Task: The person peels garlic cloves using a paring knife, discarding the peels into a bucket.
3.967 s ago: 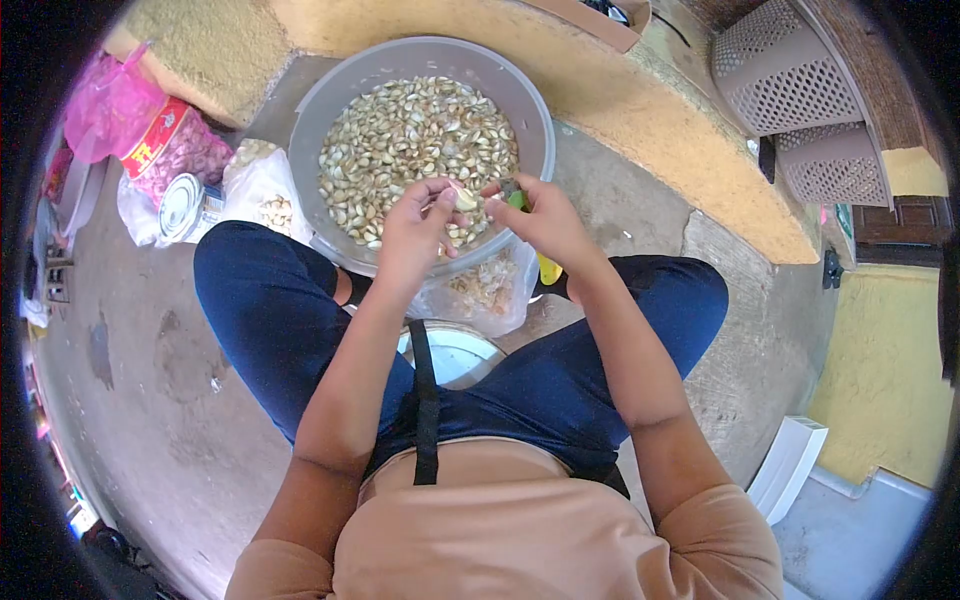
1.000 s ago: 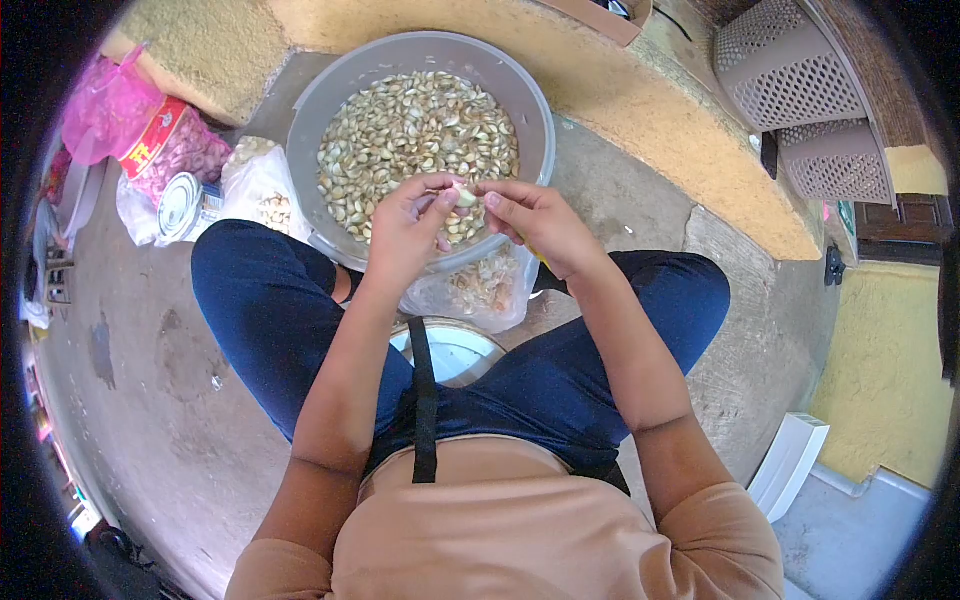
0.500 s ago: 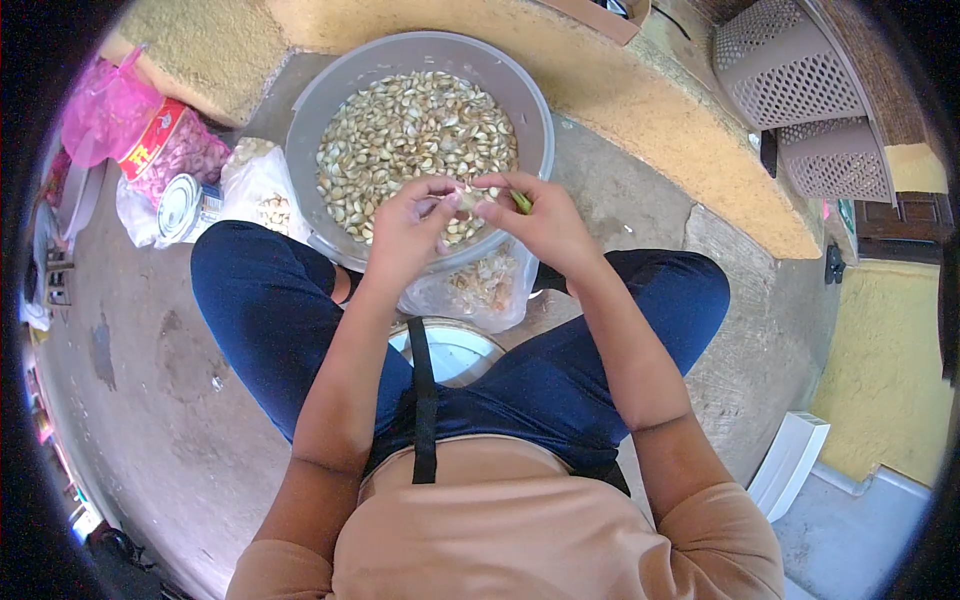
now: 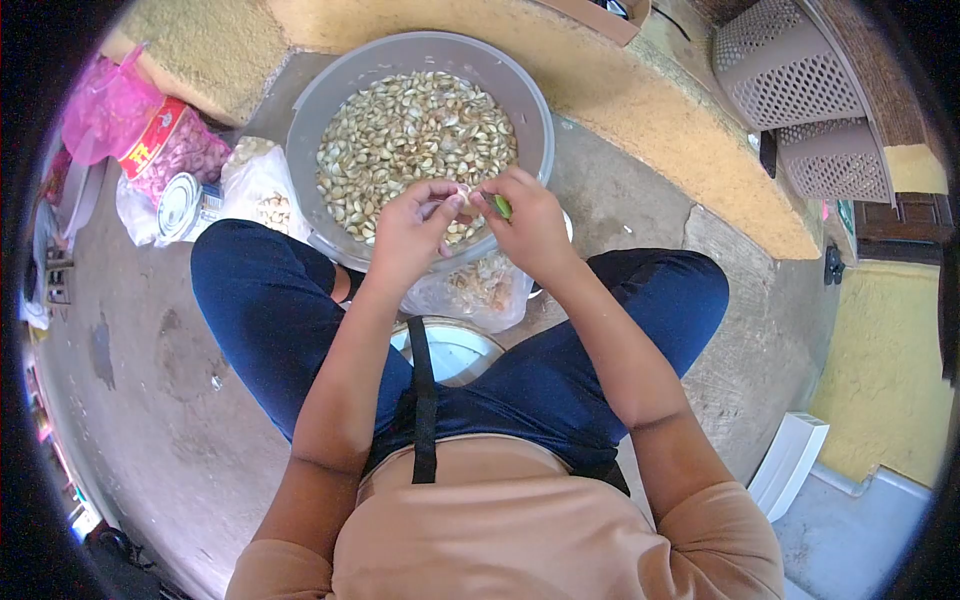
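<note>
We count one grey tub (image 4: 525,98); inside it, uncountable cloves (image 4: 410,140); at its near side, one left hand (image 4: 407,230), one right hand (image 4: 533,224), one green handle (image 4: 503,207); left of it, one tin (image 4: 181,203), one red-labelled sack (image 4: 185,162).

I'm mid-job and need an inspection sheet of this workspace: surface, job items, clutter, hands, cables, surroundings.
Surface: grey concrete floor, with dark patches on the left.
Job's things: grey tub holding many pale cloves; one small clove held above the tub; plastic bag of skins by the tub's near side.
Clutter: pink net bag, tin and white bag left of the tub.
Hands: left hand pinches the small clove; right hand holds a green-handled tool, its tip not clear.
Cables: one thin dark cord near the cardboard box.
Surroundings: yellow ledge behind the tub; perforated grey containers at the right.
</note>
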The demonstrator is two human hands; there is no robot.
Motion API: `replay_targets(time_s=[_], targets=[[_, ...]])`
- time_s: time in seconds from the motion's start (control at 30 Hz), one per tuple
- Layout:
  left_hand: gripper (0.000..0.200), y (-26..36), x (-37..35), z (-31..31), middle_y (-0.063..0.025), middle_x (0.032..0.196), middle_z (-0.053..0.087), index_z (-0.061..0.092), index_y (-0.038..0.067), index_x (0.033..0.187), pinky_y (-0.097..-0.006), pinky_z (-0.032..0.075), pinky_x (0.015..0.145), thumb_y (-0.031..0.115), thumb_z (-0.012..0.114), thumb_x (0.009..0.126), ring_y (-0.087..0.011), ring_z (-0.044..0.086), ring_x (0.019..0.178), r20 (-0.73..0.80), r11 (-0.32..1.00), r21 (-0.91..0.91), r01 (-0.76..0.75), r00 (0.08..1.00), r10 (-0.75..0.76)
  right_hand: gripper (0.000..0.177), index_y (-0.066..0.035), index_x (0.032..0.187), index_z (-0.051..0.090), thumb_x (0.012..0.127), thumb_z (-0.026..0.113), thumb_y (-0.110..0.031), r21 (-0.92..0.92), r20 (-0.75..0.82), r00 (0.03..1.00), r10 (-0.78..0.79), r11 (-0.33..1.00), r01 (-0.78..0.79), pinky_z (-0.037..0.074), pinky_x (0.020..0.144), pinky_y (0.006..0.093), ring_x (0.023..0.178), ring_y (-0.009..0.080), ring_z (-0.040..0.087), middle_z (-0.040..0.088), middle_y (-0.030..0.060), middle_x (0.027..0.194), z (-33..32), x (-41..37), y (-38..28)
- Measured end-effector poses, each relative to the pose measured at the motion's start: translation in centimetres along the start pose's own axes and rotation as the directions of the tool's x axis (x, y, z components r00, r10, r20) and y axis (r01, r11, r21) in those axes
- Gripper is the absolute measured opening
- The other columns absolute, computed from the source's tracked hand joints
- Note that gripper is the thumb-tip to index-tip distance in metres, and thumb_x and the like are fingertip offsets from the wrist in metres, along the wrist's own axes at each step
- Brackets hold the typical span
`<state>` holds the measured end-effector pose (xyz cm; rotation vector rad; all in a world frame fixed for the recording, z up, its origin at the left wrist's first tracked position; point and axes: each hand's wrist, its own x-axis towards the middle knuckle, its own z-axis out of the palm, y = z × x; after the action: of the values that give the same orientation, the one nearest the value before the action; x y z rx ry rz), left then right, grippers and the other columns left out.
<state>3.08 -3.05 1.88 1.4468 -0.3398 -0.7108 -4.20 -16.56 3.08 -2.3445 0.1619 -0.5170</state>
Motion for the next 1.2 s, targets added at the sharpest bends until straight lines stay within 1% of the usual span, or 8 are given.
replay_targets(time_s=[0.17, 0.37, 0.47, 0.57, 0.77, 0.87, 0.97, 1.2], targets=[[0.018, 0.2, -0.1, 0.2, -0.0082, 0.087, 0.060, 0.053, -0.001, 0.097, -0.0194, 0.044, 0.041, 0.009, 0.051, 0.083, -0.0126, 0.060, 0.074, 0.023, 1.000, 0.002, -0.022, 0.999, 0.022, 0.013, 0.000, 0.082, 0.053, 0.077, 0.057, -0.011, 0.083, 0.010, 0.998, 0.065, 0.994, -0.066, 0.041, 0.060, 0.0323, 0.068, 0.0285, 0.053, 0.052, 0.0137, 0.072, 0.7, -0.1, 0.4], [0.019, -0.3, 0.0, 0.1, -0.0075, 0.087, 0.060, 0.054, -0.001, 0.097, -0.0194, 0.045, 0.042, 0.011, 0.053, 0.082, -0.0117, 0.060, 0.074, 0.015, 1.000, -0.019, -0.006, 1.000, 0.006, 0.015, 0.000, 0.083, 0.052, 0.073, 0.057, -0.011, 0.342, 0.327, 0.840, 0.432, 0.775, -0.532, 0.042, 0.064, 0.0398, 0.073, 0.0348, 0.052, 0.050, 0.0165, 0.080, 1.0, 0.1, 0.9], [0.023, -0.2, 0.0, 0.3, -0.0072, 0.086, 0.060, 0.054, -0.001, 0.097, -0.0192, 0.045, 0.042, 0.014, 0.057, 0.080, -0.0108, 0.059, 0.072, -0.033, 0.999, 0.010, 0.047, 0.998, -0.047, 0.014, -0.001, 0.084, 0.050, 0.078, 0.056, -0.012, 0.028, 0.050, 0.992, 0.117, 0.993, -0.119, 0.041, 0.061, 0.0349, 0.072, 0.0313, 0.052, 0.050, 0.0146, 0.078, 1.3, -0.1, 0.8], [0.026, -0.7, 0.2, 0.1, -0.0067, 0.085, 0.061, 0.054, -0.001, 0.098, -0.0191, 0.046, 0.042, 0.016, 0.059, 0.079, -0.0096, 0.059, 0.071, -0.046, 0.990, 0.070, 0.118, 0.992, -0.115, 0.014, -0.001, 0.085, 0.050, 0.077, 0.056, -0.011, -0.078, 0.090, 0.992, 0.089, 0.994, -0.082, 0.041, 0.063, 0.0367, 0.075, 0.0326, 0.052, 0.050, 0.0153, 0.081, 0.8, -0.1, -0.1], [0.022, -1.0, 0.5, 0.2, -0.0052, 0.081, 0.061, 0.057, -0.001, 0.096, -0.0187, 0.046, 0.042, 0.014, 0.055, 0.080, -0.0078, 0.057, 0.065, -0.053, 0.994, -0.015, 0.104, 0.993, -0.104, 0.014, 0.000, 0.085, 0.049, 0.077, 0.055, -0.010, 0.006, 0.051, 0.993, 0.109, 0.994, -0.109, 0.041, 0.066, 0.0380, 0.075, 0.0335, 0.052, 0.050, 0.0160, 0.080, 1.5, -0.3, 0.2], [0.023, -0.6, 0.4, 0.2, -0.0083, 0.084, 0.061, 0.056, -0.004, 0.097, -0.0196, 0.044, 0.041, 0.012, 0.053, 0.081, -0.0114, 0.060, 0.072, -0.047, 0.990, 0.062, 0.127, 0.991, -0.124, 0.016, 0.001, 0.087, 0.049, 0.078, 0.055, -0.011, 0.011, 0.028, 0.994, 0.106, 0.994, -0.106, 0.041, 0.066, 0.0378, 0.076, 0.0339, 0.052, 0.050, 0.0169, 0.081, 1.9, -0.4, 0.7], [0.021, -0.8, 0.4, 0.2, -0.0038, 0.076, 0.060, 0.059, -0.001, 0.094, -0.0192, 0.044, 0.041, 0.013, 0.054, 0.079, -0.0067, 0.053, 0.057, -0.077, 0.991, 0.015, 0.131, 0.989, -0.129, 0.018, 0.001, 0.089, 0.051, 0.077, 0.055, -0.012, 0.001, 0.009, 0.982, 0.186, 0.983, -0.186, 0.042, 0.069, 0.0405, 0.077, 0.0368, 0.053, 0.053, 0.0192, 0.086, 2.1, -0.3, 1.4], [0.023, -1.0, 0.6, -0.3, -0.0035, 0.079, 0.060, 0.058, 0.001, 0.099, -0.0193, 0.042, 0.042, 0.013, 0.052, 0.080, -0.0077, 0.054, 0.063, -0.027, 0.981, -0.123, 0.153, 0.987, -0.157, 0.020, 0.002, 0.085, 0.055, 0.079, 0.054, -0.017, 0.201, 0.176, 0.890, 0.420, 0.870, -0.450, 0.043, 0.069, 0.0364, 0.081, 0.0358, 0.055, 0.057, 0.0228, 0.084, 1.0, 0.3, 1.0]])
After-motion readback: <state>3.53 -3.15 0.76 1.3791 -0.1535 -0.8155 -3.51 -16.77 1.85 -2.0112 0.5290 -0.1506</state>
